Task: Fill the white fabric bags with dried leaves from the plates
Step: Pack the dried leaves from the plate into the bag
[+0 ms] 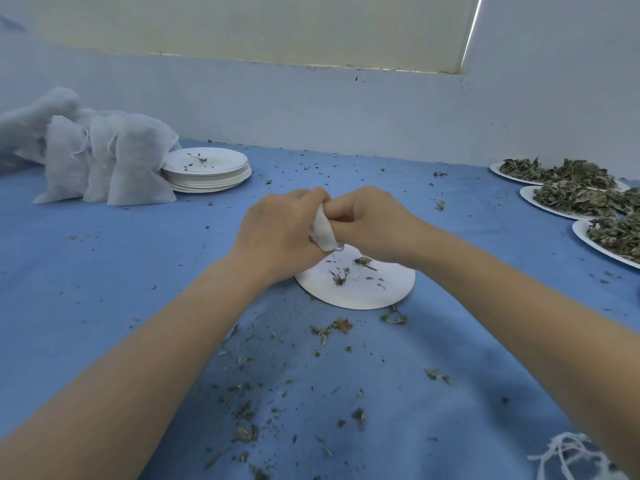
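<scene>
A small white fabric bag [322, 229], bunched and mostly hidden, was gripped between the left hand [277, 233] and right hand [374, 223], fingers curled round it, apparently above a nearly bare paper plate [367, 289]. Filled bags [114, 164] leaned by stacked plates [207, 171]; leaf-heaped plates [575, 192] sat right.

A table covered in a blue cloth [121, 271] carries a near-bare round white paper plate [367, 289] at its middle, a stack of empty white paper plates [207, 171] and filled white gauze fabric bags [110, 164] far left. Three white plates heaped with dried green leaves [575, 192] sit at the right edge. Loose leaf crumbs [249, 410] lie scattered on the cloth, and a tangle of white string [568, 455] sits at the near right corner.
</scene>
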`<state>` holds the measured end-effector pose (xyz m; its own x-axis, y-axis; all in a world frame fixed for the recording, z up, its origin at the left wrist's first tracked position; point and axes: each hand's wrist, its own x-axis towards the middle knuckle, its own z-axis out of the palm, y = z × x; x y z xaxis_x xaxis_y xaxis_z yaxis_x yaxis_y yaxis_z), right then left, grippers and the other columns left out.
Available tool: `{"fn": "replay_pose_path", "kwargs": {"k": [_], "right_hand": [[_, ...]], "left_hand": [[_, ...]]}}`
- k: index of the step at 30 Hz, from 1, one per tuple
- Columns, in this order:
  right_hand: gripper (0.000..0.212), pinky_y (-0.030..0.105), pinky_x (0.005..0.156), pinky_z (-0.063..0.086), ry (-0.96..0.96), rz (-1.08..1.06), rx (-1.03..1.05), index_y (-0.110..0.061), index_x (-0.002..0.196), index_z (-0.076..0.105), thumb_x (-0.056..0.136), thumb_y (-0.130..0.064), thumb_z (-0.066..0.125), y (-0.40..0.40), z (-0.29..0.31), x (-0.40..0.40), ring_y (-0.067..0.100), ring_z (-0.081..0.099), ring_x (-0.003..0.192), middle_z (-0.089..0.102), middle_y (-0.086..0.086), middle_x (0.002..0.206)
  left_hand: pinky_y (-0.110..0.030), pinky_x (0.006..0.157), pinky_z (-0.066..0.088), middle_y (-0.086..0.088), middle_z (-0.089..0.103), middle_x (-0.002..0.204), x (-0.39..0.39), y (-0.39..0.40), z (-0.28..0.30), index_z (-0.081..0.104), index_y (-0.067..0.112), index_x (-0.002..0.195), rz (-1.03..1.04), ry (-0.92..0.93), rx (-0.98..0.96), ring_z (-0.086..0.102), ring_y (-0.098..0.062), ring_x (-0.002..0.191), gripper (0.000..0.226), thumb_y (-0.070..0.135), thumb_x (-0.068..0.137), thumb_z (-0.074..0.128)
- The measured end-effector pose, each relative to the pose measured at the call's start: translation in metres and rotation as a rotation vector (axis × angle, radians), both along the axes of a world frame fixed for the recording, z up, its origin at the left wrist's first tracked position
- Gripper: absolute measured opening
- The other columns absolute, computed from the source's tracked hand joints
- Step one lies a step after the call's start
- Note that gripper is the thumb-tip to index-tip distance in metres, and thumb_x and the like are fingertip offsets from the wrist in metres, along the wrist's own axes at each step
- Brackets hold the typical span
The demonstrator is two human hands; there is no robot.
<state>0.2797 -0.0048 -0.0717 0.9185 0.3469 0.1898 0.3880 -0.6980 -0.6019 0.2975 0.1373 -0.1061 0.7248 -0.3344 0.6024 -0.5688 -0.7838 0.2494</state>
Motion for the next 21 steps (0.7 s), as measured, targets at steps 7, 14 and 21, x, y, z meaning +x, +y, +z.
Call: {"fn": "replay_pose_path", "kwargs": {"k": [7, 14, 21], "right_hand": [[0.013, 0.020, 0.069, 0.052, -0.025, -0.225, 0.189, -0.027, 0.092, 0.071, 0.084, -0.035, 0.066, -0.034, -0.015, -0.004, 0.008, 0.066, 0.081, 0.070, -0.014, 0.086], [0.048, 0.030, 0.092, 0.040, 0.041, -0.218, -0.424, -0.013, 0.106, 0.067, 0.084, -0.054, 0.057, -0.018, -0.043, -0.015, 0.019, 0.050, 0.103, 0.046, 0.002, 0.115], [0.027, 0.026, 0.085, 0.040, -0.020, -0.172, -0.396, -0.011, 0.108, 0.069, 0.097, -0.015, 0.045, -0.001, -0.038, -0.016, 0.023, 0.058, 0.103, 0.066, 0.007, 0.111]], "left_hand": [[-0.031, 0.066, 0.039, 0.001, 0.061, 0.095, 0.008, 0.015, -0.003, 0.057, 0.018, 0.104, 0.109, 0.059, -0.025, 0.054, -0.026, 0.085, 0.036, 0.042, 0.078, 0.062], [-0.035, 0.069, 0.044, 0.000, 0.061, 0.095, 0.010, 0.018, -0.005, 0.056, 0.018, 0.103, 0.150, 0.057, -0.032, 0.055, -0.028, 0.085, 0.034, 0.040, 0.078, 0.062], [-0.034, 0.069, 0.043, -0.001, 0.062, 0.098, 0.012, 0.018, -0.008, 0.056, 0.019, 0.106, 0.139, 0.064, 0.008, 0.055, -0.030, 0.087, 0.035, 0.039, 0.079, 0.063]]}}
